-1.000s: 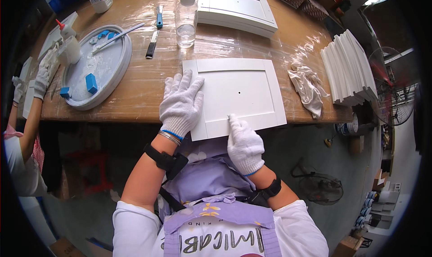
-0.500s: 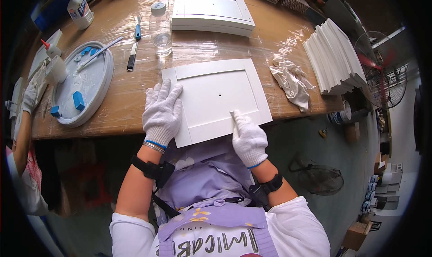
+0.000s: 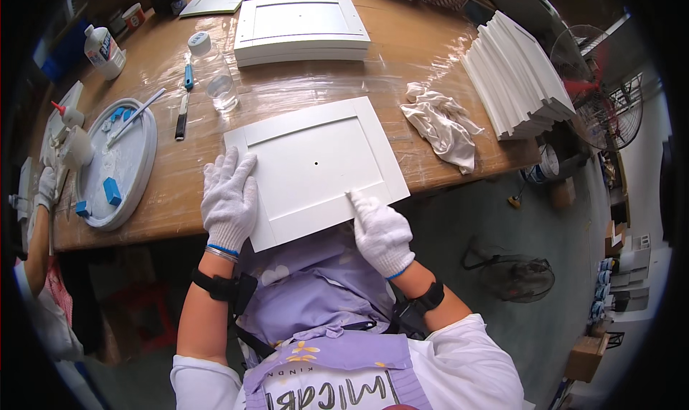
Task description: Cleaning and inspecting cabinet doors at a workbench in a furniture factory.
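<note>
White panel [image 3: 316, 170] flat on bench [image 3: 416, 58], near edge overhanging toward the person. Left hand [image 3: 230, 202] spread flat on its left side; right hand [image 3: 382, 232] grips near edge (index finger extended on top). Crumpled rag [image 3: 441, 123] just beside.

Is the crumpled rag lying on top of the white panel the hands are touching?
No, the crumpled rag lies on the table to the right of the white panel, apart from it.

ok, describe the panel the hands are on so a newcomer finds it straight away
On the wooden table, look at the near edge, where the left hand and right hand rest. The white panel lies flat, overhanging that edge. Unlike the stacked panels farther back, it lies singly, with one small centre hole.
</note>
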The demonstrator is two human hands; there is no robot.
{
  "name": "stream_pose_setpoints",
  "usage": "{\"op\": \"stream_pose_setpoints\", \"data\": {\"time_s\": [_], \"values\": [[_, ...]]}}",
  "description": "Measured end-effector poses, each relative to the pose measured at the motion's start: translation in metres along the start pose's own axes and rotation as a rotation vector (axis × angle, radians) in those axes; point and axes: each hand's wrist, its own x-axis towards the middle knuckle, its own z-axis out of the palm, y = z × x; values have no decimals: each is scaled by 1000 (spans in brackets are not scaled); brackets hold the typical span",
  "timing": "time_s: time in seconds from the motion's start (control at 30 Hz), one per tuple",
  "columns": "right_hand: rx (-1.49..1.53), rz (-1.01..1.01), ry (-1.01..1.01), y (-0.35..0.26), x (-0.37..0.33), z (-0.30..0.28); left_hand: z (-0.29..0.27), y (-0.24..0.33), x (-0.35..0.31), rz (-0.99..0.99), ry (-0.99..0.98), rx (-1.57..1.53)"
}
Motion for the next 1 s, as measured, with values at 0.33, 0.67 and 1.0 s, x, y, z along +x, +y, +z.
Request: {"op": "stream_pose_setpoints", "data": {"time_s": [0.33,0.67,1.0], "values": [[-113,144,34,51,10,-14,0,-1,0,-1,6,-3],[-75,21,-235,50,34,-40,1,-1,0,-6,-9,3],[-112,5,-387,51,57,-58,1,0,0,26,42,-27]]}}
